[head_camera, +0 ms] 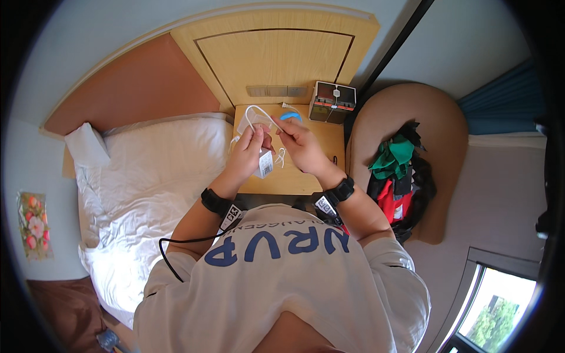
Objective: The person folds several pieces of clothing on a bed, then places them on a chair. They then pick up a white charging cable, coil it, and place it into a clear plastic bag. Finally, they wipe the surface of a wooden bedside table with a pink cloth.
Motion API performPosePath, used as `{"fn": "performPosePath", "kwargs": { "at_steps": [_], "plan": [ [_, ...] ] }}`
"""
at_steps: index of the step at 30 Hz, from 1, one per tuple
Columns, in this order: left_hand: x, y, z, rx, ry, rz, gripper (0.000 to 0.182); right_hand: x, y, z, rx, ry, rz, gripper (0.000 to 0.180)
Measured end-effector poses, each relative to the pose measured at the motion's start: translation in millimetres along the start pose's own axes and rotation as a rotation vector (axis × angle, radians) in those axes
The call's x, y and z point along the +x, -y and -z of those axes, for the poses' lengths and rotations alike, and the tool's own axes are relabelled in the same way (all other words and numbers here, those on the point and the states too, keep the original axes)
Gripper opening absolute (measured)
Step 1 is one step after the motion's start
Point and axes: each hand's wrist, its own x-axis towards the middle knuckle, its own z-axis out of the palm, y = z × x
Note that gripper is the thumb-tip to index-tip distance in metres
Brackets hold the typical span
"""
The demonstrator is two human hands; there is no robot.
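Note:
Both my hands are raised over a light wooden bedside table (300, 181). A white cable (254, 107) arches between them. My left hand (252, 148) pinches one side of the cable, and a small white printed box (265, 164) shows just under its fingers; whether the hand also holds the box I cannot tell. My right hand (299, 143) grips the cable's other side between thumb and forefinger. Behind the left hand stands a clear plastic container (252, 118). A thin white cord (280, 157) lies on the table between the hands. A blue round object (291, 116) is partly hidden behind my right hand.
A dark box with a white cable and plug (332, 102) stands at the table's back right. Wall sockets (277, 91) are set in the wooden panel. To the left is a bed with white bedding (163, 172); to the right, a brown armchair (441, 176) bears piled clothes (397, 176).

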Motion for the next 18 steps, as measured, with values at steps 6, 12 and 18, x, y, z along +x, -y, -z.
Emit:
{"fn": "performPosePath", "kwargs": {
  "at_steps": [6, 12, 18],
  "plan": [
    [7, -6, 32, -0.070, 0.058, -0.090, 0.046, -2, 30, -44, -0.114, -0.059, 0.086, 0.040],
    [-1, -13, 62, -0.147, 0.092, -0.065, 0.046, -8, 51, -71, -0.195, -0.020, 0.057, 0.032],
    [-6, -45, 111, -0.419, 0.154, -0.028, 0.038, -20, 55, -75, -0.113, -0.004, -0.278, 0.015]
  ]
}}
